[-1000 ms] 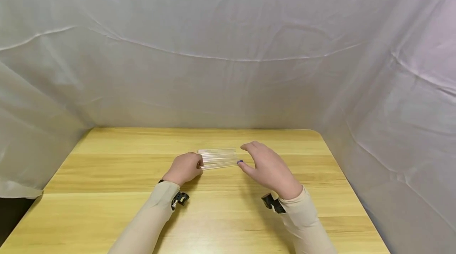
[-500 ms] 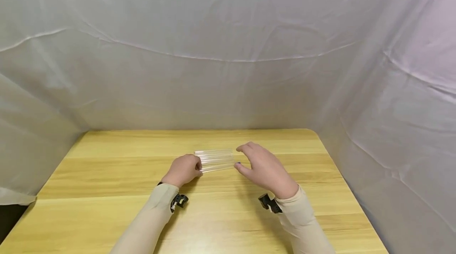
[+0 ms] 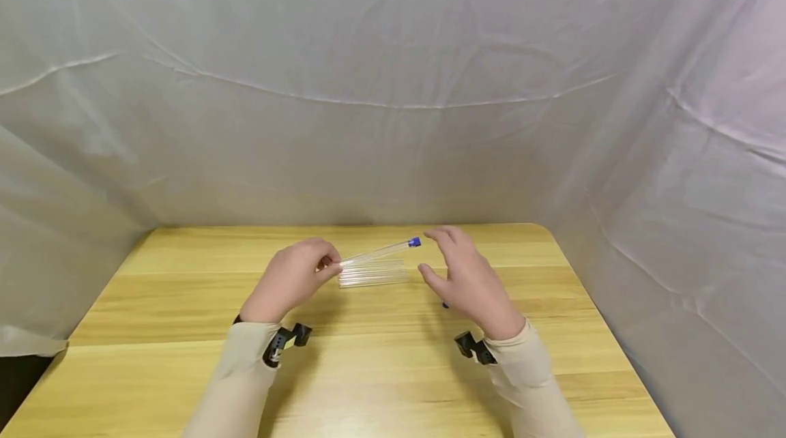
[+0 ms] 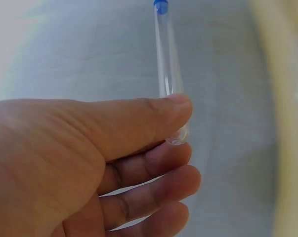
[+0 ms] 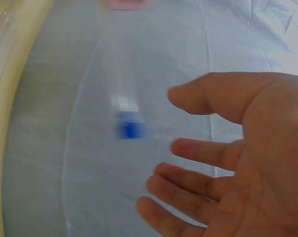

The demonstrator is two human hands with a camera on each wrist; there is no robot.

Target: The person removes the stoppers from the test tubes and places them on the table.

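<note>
One clear tube point(image 3: 381, 252) is pinched at its left end by the left hand point(image 3: 291, 279); the right hand point(image 3: 469, 281) waits spread just right of its blue cap point(image 3: 414, 242).

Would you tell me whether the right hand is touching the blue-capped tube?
Apart: the head view shows a gap between the right hand and the blue-capped tube.

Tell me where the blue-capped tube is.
In the head view the blue-capped tube is pinched by the left hand, raised above the clear tubes, cap toward the right hand.

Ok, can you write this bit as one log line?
left hand: pinches blue-capped tube, lifted | right hand: open beside cap | other tubes: on table
</note>
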